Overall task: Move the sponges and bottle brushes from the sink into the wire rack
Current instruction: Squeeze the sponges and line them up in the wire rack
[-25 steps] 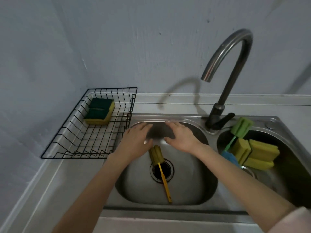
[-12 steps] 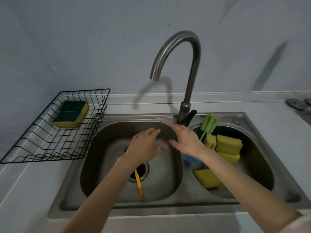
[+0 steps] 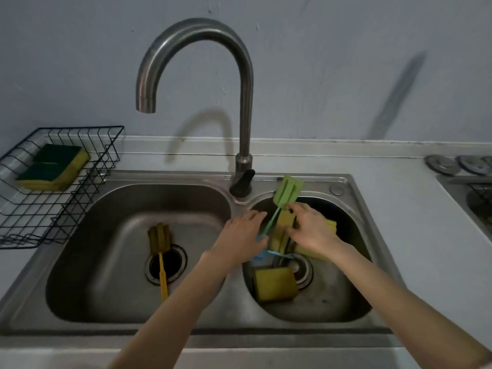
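Both hands over right basin of the stainless steel double sink (image 3: 346, 179). Left hand (image 3: 241, 235) fingers together, flat by the green sponge-head bottle brush (image 3: 286, 193), which leans on the basin's back rim. Right hand (image 3: 310, 230) fingers spread on upright yellow sponges (image 3: 282, 230); actual grasp can't tell. Yellow bottle brush (image 3: 159, 243) lies over left basin drain. Green-topped yellow sponges (image 3: 53, 166) sit in back corner of the black wire rack (image 3: 48, 222).

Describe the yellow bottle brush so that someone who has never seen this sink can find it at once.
Start at the tall curved faucet and look into the left basin of the double sink. The yellow bottle brush lies alone across the drain. Its neighbour, the green bottle brush, leans in the right basin among yellow sponges.
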`<state>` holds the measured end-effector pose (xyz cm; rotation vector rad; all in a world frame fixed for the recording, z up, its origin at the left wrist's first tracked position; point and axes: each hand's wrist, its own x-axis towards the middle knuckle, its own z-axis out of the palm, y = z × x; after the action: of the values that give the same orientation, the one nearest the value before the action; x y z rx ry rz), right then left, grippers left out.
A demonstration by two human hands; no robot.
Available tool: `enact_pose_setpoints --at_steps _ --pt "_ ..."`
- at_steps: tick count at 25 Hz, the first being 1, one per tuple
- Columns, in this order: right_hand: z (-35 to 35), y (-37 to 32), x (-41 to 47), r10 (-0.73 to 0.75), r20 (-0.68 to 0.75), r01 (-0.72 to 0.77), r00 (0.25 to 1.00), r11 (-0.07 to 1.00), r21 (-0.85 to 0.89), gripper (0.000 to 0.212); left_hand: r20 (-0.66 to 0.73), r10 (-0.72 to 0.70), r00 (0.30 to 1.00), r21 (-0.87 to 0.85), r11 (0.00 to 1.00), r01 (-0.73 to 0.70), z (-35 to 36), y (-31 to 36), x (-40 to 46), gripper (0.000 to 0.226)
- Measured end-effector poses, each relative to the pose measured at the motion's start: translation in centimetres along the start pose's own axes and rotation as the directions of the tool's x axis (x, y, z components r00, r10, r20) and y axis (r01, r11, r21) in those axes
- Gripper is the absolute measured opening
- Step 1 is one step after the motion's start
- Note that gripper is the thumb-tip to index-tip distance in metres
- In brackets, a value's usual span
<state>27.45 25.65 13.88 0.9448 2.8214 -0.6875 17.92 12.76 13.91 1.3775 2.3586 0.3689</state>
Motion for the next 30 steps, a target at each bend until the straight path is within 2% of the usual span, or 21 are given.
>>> enact_pose_setpoints --at_steps 8,14,23,30 --pt "-0.3 9.5 2.6 0.093 0.132 -0.081 0.987 0.992 -0.094 0.07 -0.055 -0.156 0.986 -0.1 0.984 0.15 5.3 4.8 5.7 0.059" --pt "0.7 11.1 4.5 0.107 0.209 -0.099 0.972 0.994 -0.047 0.071 -0.002 -0.267 0.964 -0.173 0.949 0.262 7.8 4.5 8.0 0.063" --pt "0.7 10.2 4.0 0.104 0.129 -0.114 0.986 0.991 0.072 0.063 -0.078 -0.307 0.948 -0.242 0.929 0.281 7.5 4.2 7.9 0.057" --pt "-0.9 6.8 2.1 0.072 0.031 -0.077 0.997 0.975 0.208 0.061 -0.245 -0.343 0.907 -0.337 0.907 0.252 2.9 3.6 4.8 0.054"
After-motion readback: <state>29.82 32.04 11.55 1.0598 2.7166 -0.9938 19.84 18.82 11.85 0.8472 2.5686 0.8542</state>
